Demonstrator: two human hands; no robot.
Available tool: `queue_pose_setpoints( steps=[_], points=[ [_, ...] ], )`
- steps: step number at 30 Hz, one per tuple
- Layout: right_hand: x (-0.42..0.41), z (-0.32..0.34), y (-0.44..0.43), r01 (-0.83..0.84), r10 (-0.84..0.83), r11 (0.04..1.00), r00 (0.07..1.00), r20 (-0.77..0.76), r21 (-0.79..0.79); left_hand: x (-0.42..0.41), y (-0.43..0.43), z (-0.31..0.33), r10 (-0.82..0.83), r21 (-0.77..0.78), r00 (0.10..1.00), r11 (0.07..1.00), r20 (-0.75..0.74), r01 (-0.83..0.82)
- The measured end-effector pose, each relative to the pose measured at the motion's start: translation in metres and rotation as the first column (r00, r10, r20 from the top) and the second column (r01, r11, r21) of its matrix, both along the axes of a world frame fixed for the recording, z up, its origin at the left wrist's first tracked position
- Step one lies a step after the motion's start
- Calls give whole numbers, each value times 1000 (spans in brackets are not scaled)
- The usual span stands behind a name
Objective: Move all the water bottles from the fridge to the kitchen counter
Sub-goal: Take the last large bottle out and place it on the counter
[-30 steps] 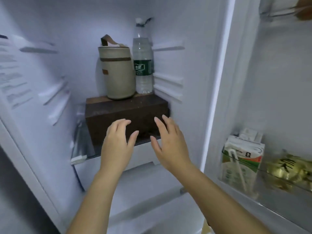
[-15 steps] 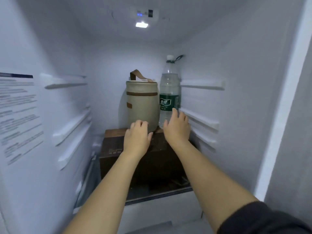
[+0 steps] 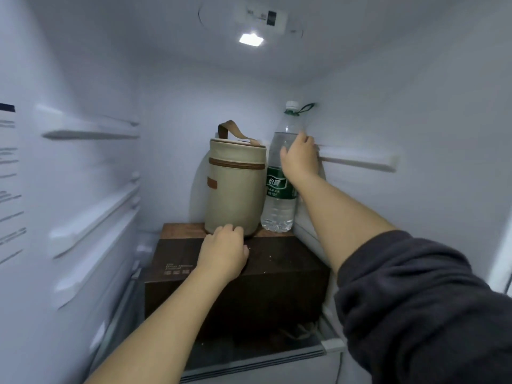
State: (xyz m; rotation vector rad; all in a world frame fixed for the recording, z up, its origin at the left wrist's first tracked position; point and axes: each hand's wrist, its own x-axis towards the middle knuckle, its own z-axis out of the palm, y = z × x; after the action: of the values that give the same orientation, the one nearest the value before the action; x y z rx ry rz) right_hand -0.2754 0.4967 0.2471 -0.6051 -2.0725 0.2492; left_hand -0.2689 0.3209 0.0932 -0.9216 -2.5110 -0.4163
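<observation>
gripping upright bottle [image 3: 277,206] high on its body with right hand [image 3: 300,159], back right atop box [image 3: 277,273], just beside bag [image 3: 235,189]. resting left hand [image 3: 224,252] loosely curled on box, holding nothing.

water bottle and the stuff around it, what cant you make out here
Head view:
- water bottle: right side hidden by the right hand gripping it.
- left hand: fingertips tucked under; contact with beige bag unclear.
- wall sticker: blurred, cut by left edge.
- brown box print: too small.
</observation>
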Motion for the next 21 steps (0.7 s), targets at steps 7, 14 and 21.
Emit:
queue_pose_setpoints(
  steps=[7,14,21],
  points=[
    [-16,43,-2,-74,54,973,994,-95,-217,2,-1,-1,-2,38,1000,999,-22,3],
    [-17,68,6,-254,222,863,967,-122,-437,-1,1,-2,-5,40,1000,999,-18,6],
    [2,74,-3,-300,216,838,949,-228,-455,0,0,0,13,30,1000,999,-24,-12]
  ],
)
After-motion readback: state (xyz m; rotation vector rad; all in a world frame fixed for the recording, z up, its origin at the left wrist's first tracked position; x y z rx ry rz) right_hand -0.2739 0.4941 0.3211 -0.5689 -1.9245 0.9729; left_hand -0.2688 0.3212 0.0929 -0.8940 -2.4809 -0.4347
